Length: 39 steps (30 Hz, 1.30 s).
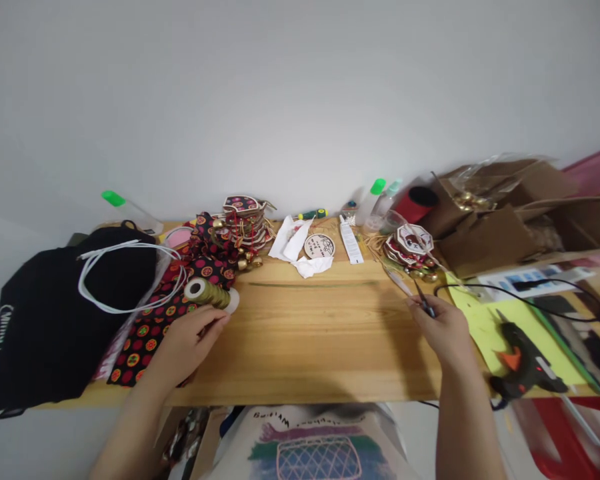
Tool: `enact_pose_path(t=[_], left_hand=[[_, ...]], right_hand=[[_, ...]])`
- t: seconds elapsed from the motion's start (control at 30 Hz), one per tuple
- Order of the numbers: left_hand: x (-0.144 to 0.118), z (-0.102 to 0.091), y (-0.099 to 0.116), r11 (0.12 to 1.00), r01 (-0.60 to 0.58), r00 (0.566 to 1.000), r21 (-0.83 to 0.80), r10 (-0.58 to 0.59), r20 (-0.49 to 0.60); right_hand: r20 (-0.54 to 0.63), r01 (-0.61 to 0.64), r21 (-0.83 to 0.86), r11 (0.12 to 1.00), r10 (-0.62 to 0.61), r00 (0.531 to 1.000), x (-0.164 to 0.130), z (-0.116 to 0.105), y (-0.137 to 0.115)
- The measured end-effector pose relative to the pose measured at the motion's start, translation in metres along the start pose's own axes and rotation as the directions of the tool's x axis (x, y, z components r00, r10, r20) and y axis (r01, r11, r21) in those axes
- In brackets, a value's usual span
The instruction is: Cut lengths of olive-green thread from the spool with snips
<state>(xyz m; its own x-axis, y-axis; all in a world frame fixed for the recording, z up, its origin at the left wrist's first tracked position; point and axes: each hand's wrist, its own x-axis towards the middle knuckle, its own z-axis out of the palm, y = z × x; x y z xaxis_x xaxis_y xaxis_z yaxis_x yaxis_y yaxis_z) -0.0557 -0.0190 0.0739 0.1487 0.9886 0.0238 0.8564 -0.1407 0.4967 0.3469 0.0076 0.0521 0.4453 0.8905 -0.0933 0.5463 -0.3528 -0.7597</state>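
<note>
My left hand (193,340) is closed, thumb and fingertips together, right beside a spool of olive cord (213,293). Whatever those fingertips pinch, if anything, is hidden. My right hand (443,327) is closed around a slim dark tool with a pointed tip (424,300), perhaps tweezers or small snips. Just past its thumb lies a pale, narrow pen-like thing (399,281). A thin olive strand (310,285) stretches over the wooden table (310,333) between both hands. Under the spool spreads a black cloth with red and orange round motifs (150,343).
Stacked ornaments with bells stand at the back left (245,230) and right (407,247). Between them lie white tissue (290,239), a round wooden disc (319,246) and a tube (350,240). A glue gun (525,363), a cardboard box (485,243) and a black bag (75,313) flank the table.
</note>
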Motion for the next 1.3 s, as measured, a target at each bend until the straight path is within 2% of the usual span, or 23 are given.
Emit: enact_pose_path(t=[0.13,0.23,0.33,0.43,0.53,0.67,0.77,0.83,0.9,0.97,1.03,1.13,1.2,1.3], left_hand=[[-0.002,-0.01,-0.004,0.998,-0.059,0.997,0.0,0.059,-0.041],[0.0,-0.025,-0.005,0.994,-0.093,0.985,0.054,0.1,-0.14],[0.005,-0.04,-0.002,0.988,-0.125,0.959,0.086,0.143,-0.246],[0.011,-0.047,0.006,0.994,-0.075,0.936,0.075,0.097,-0.339],[0.018,-0.047,0.014,0.997,-0.029,0.916,-0.065,0.0,-0.402],[0.025,-0.042,0.025,0.947,-0.093,0.888,-0.307,-0.061,-0.456],[0.023,-0.039,0.032,0.911,-0.144,0.893,-0.387,-0.049,-0.447],[0.016,-0.04,0.038,0.904,-0.126,0.925,-0.409,-0.042,-0.378],[0.008,-0.04,0.045,0.909,-0.069,0.965,-0.412,-0.044,-0.26],[0.004,-0.034,0.051,0.908,0.007,0.991,-0.419,-0.062,-0.119],[0.004,-0.019,0.054,0.895,0.097,0.994,-0.434,-0.105,0.006],[0.014,0.015,0.046,0.847,0.226,0.974,-0.482,-0.211,0.086],[0.021,0.037,0.034,0.817,0.295,0.952,-0.495,-0.296,0.078],[0.026,0.054,0.015,0.853,0.324,0.922,-0.41,-0.382,-0.066]], right_hand=[[-0.007,0.005,-0.007,1.0,-0.005,1.0,-0.001,-0.002,0.0],[0.02,0.017,0.039,0.999,-0.017,1.0,-0.004,-0.002,-0.003],[0.1,0.063,0.099,0.993,-0.073,0.992,-0.01,-0.002,-0.008],[0.149,0.102,0.134,0.986,-0.122,0.981,-0.014,-0.001,-0.012],[0.119,0.097,0.162,0.982,-0.117,0.986,-0.015,-0.002,-0.011],[0.011,0.029,0.175,0.984,-0.032,0.999,-0.012,-0.006,0.001],[-0.097,-0.038,0.159,0.986,0.054,0.994,-0.011,-0.008,0.011],[-0.185,-0.09,0.19,0.978,0.126,0.975,-0.01,-0.009,0.015],[-0.256,-0.122,0.262,0.957,0.191,0.948,-0.01,-0.009,0.018],[-0.283,-0.132,0.338,0.932,0.234,0.93,-0.009,-0.008,0.02],[-0.273,-0.14,0.376,0.916,0.255,0.928,-0.008,-0.006,0.019],[-0.246,-0.127,0.344,0.93,0.22,0.944,-0.007,-0.002,0.016],[-0.208,-0.103,0.303,0.947,0.171,0.963,-0.007,0.002,0.012],[-0.14,-0.081,0.292,0.953,0.126,0.982,-0.009,0.009,0.009]])
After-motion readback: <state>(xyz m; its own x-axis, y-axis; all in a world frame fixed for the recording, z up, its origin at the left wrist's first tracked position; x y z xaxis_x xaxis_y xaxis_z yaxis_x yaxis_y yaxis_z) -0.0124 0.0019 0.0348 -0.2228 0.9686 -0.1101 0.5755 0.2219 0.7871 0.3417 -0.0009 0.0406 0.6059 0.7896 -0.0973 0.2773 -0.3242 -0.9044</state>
